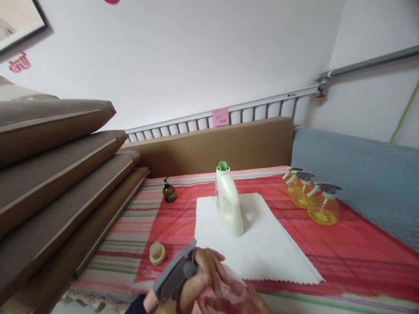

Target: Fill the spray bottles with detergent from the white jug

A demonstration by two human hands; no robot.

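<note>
My left hand (204, 272) is closed at the bottom centre, with a grey trigger spray head (178, 270) between thumb and palm. Its fingers reach over a see-through pink bottle (225, 298), partly cut off by the lower edge. On the bottle's other side is my right hand (258, 303), mostly out of frame, fingers against it. Whether spray head and bottle are joined is hidden. Beyond them a white jug (231, 205) stands upright on a white cloth (262, 244), a green piece in its mouth. A cream cap (157, 253) lies to the left.
Several yellow spray bottles (324, 209) stand at the right by a blue-grey cushion (353, 174). A dark pump bottle (169, 192) is at the back left. Stacked brown cushions (59, 161) rise along the left. A brown board (209, 150) closes off the back of the red striped cover.
</note>
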